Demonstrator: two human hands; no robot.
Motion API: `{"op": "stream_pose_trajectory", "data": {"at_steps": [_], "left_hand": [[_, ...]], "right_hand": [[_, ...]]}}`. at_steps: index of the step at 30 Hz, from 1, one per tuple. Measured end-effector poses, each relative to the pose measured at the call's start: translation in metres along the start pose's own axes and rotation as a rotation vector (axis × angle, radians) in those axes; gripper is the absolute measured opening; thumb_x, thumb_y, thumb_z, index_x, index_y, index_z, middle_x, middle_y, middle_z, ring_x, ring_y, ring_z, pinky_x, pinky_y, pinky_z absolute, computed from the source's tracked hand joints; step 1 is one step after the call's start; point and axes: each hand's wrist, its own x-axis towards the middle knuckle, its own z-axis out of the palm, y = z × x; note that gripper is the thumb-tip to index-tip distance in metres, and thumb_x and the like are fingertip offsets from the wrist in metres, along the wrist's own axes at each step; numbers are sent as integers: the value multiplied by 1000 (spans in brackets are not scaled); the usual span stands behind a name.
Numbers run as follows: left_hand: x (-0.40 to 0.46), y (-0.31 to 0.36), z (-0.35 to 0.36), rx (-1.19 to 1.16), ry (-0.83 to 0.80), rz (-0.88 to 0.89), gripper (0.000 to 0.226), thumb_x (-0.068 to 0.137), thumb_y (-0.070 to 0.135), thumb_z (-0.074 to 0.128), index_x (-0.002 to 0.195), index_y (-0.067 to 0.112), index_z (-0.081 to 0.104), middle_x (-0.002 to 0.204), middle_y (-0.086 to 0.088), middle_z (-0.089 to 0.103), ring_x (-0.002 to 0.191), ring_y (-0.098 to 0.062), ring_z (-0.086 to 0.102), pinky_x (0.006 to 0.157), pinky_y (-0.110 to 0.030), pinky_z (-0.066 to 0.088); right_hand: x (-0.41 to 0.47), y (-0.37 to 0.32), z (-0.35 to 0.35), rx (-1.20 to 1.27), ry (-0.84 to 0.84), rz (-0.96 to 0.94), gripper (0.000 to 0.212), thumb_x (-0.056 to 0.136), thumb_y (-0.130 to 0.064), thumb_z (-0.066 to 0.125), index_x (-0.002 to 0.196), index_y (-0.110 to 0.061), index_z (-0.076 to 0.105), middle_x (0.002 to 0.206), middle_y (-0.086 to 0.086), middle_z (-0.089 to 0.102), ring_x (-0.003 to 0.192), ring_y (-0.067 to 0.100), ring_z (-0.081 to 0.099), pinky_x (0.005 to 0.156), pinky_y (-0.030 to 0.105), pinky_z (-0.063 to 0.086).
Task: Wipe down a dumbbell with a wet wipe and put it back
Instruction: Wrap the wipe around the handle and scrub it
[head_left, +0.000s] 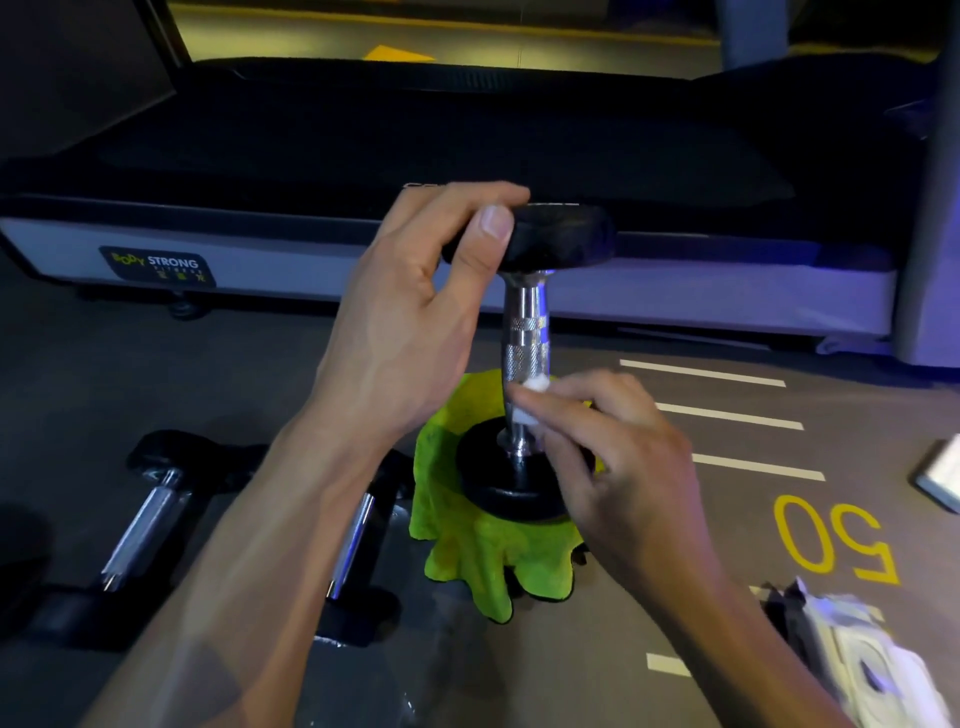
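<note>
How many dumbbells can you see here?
3. One dumbbell stands upright on the green cloth, steadied by the left hand while the right hand wipes its handle. Two more lie on the floor at the left. Others may be out of view.

Dim gym light, blue-tinged right, blurred edges

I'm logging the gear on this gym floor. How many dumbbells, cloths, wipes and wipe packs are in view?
Dumbbells: 3, one upright on the cloth, two lying at left
Green cloth: 1
Wet wipe: 1
Wipe pack: 1
Total: 6
</note>
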Motion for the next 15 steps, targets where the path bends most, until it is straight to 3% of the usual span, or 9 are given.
{"op": "stream_pose_trajectory", "data": {"at_steps": [2,7,10,13,15], "left_hand": [[0,1,2,-6,1,-2,30,112,35,45,131,30,68,119,18,59,113,8,57,98,-10,38],[-1,5,8,-37,-9,-15,28,106,45,55,126,32,70,114,19,59,109,6,58,98,-16,42],[-2,4,8,-29,24,-16,37,97,54,64,125,31,71,112,18,59,107,2,61,98,-22,47],[0,2,9,9,57,-28,39,95,58,66,124,33,72,109,18,59,106,0,61,96,-26,50],[1,4,12,5,71,-34,39,94,59,67,123,34,72,108,18,59,105,-1,62,96,-27,51]], "right_hand": [[6,0,-5,14,-36,-26,24,95,-9,69,117,-15,78,106,-4,70,98,14,63,89,6,38],[31,-1,-12,101,155,44,17,91,0,72,106,-9,72,101,-6,67,94,3,61,85,10,43],[9,7,-11,123,15,29,10,94,-3,73,100,-11,76,101,-3,71,95,8,66,84,19,49],[-7,11,-15,79,-174,-6,17,94,-4,72,102,-18,79,106,-6,72,101,8,68,88,15,49],[-6,3,-19,-34,-270,-61,20,92,-8,68,102,-22,77,107,-8,71,100,13,67,84,23,53]]}}
